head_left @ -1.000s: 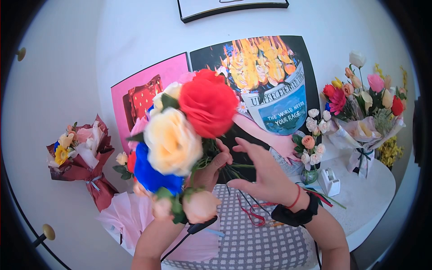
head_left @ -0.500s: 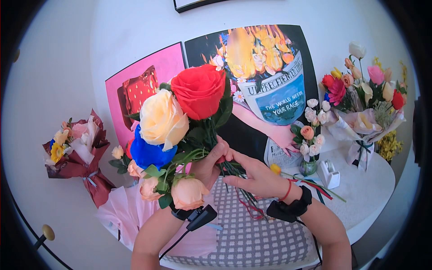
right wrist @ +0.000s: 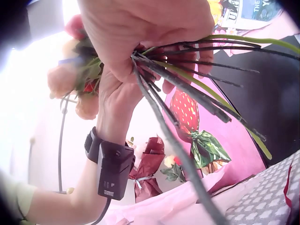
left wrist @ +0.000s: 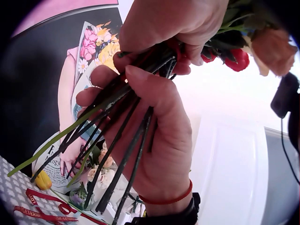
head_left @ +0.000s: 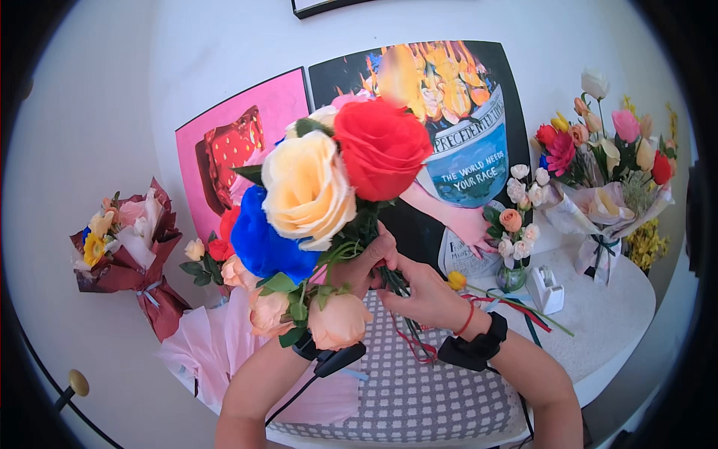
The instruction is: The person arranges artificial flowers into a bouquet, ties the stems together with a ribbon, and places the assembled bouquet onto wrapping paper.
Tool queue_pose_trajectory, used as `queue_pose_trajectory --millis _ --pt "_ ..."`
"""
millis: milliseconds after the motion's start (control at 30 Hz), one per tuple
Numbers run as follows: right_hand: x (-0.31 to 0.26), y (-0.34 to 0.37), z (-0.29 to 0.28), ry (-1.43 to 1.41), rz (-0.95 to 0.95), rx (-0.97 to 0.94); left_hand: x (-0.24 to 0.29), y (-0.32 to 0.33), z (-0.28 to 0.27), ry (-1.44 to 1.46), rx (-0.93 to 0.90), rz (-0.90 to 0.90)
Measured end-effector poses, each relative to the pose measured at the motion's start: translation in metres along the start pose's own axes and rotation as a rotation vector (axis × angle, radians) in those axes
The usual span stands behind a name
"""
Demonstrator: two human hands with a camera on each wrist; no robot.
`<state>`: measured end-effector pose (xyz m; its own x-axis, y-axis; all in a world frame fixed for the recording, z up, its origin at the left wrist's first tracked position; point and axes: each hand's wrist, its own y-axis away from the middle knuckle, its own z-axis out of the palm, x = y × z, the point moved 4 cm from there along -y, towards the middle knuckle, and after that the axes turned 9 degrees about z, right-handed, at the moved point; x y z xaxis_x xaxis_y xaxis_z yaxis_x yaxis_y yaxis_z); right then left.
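Observation:
A bouquet of flowers is held up over the table, with a red rose [head_left: 383, 148], a cream rose [head_left: 308, 187], a blue flower [head_left: 271, 238] and peach roses [head_left: 338, 322]. My left hand [head_left: 368, 263] grips its stems just under the blooms. Right below, my right hand [head_left: 430, 298] curls round the same stems, thumb lying along them in the left wrist view. Dark stems [left wrist: 123, 158] and a few green ones fan out past the right hand, loose at their ends. In the right wrist view the stems [right wrist: 187, 89] point away from the blooms.
A grey checked cloth [head_left: 419, 396] and pink wrapping paper [head_left: 217, 340] lie on the table. Beyond the right hand are a yellow tulip [head_left: 456, 280], ribbons and a white tape dispenser [head_left: 547, 290]. Wrapped bouquets stand left [head_left: 142, 262] and right [head_left: 606, 217]; a small vase [head_left: 511, 280] holds flowers.
My right hand, its fingers spread and apart from the stems at first, has come in and closed round them below the left hand. The bouquet dipped left, then moved back right and turned slightly.

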<state>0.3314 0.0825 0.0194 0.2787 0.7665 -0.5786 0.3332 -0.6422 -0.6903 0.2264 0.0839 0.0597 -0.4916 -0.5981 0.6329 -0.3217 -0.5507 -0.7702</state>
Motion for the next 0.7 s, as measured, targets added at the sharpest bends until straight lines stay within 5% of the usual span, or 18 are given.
queue_pose_trajectory --millis 300,367,567,700 --pt "0.003 -0.001 -0.002 0.052 0.041 0.014 -0.005 -0.007 -0.005 0.014 -0.056 0.121" --pt "-0.008 0.002 -0.004 0.258 -0.149 0.248 -0.003 -0.009 -0.006 0.022 0.002 0.135" --pt "-0.001 0.002 0.000 0.191 0.103 0.054 0.004 -0.008 -0.006 0.005 0.021 0.148" --pt "0.001 0.002 0.001 0.143 0.013 0.081 0.003 -0.005 -0.009 -0.059 0.002 0.130"
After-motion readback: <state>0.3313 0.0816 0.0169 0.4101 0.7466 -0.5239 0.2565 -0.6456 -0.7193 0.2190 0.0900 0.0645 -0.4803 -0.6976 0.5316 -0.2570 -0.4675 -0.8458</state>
